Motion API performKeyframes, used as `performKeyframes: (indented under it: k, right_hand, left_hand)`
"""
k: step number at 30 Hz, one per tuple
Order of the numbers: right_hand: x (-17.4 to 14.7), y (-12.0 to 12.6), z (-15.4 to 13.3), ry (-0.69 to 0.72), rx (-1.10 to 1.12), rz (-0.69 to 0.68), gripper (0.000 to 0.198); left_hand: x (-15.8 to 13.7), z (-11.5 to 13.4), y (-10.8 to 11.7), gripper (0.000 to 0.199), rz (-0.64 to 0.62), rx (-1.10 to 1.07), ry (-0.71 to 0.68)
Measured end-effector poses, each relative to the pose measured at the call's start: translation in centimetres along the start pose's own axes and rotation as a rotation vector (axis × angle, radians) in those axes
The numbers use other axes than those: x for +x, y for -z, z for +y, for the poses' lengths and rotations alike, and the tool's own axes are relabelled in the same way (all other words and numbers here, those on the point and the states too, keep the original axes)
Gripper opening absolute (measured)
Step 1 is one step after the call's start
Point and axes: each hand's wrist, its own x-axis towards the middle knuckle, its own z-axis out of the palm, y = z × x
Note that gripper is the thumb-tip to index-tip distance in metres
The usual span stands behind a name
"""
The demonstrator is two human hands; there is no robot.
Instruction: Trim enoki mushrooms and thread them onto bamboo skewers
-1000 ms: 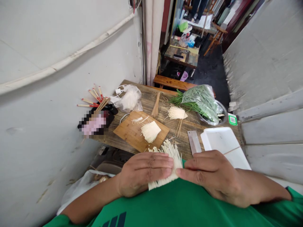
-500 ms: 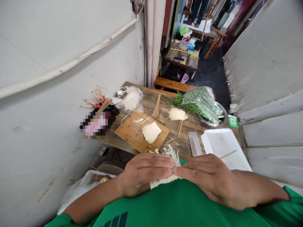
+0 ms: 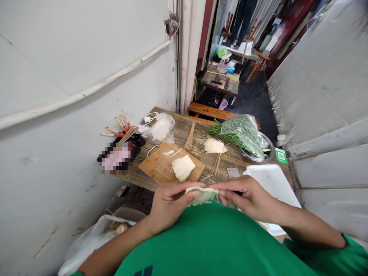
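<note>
Between both hands, close to my green shirt, is a flat bunch of enoki mushrooms (image 3: 203, 194). My left hand (image 3: 172, 201) pinches its left side, thumb below and fingers behind. My right hand (image 3: 245, 195) grips the right end between thumb and fingers. Beyond them, a fanned piece of enoki (image 3: 183, 167) lies on the wooden cutting board (image 3: 156, 168) with small scraps. Another enoki bunch (image 3: 214, 146) rests on the table, with thin wooden skewers (image 3: 217, 164) below it. A cleaver blade (image 3: 232, 172) shows partly behind my right hand.
A bundle of skewers (image 3: 190, 136) and a plastic bag (image 3: 162, 128) lie toward the back. Green chives (image 3: 240, 132) in plastic sit over a metal bowl (image 3: 270, 147). At right stands a white tray (image 3: 266, 174); lower left, a white bag (image 3: 86, 241) holds mushrooms.
The enoki bunch has tilted, so its broad face no longer faces up. My hands have shifted from lying flat across it to gripping its two sides, and my view has moved slightly.
</note>
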Motion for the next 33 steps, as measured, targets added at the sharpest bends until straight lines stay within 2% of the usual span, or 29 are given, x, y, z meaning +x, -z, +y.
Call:
performKeyframes:
  k: [9, 19, 25, 33]
  right_hand:
    - [0.9, 0.8, -0.5, -0.074, 0.12, -0.097, 0.028]
    - [0.7, 1.2, -0.3, -0.197, 0.134, -0.144, 0.03]
    - [0.9, 1.4, -0.5, -0.228, 0.108, -0.15, 0.031]
    - [0.7, 0.9, -0.2, -0.226, 0.201, -0.089, 0.03]
  left_hand:
    - [0.0, -0.4, -0.7, 0.012, 0.038, -0.125, 0.184]
    - [0.0, -1.0, -0.8, 0.014, 0.106, -0.233, 0.343]
    - [-0.2, -1.2, -1.0, 0.013, 0.127, -0.254, 0.362]
    - [0.1, -1.0, -1.4, 0.016, 0.143, -0.255, 0.382]
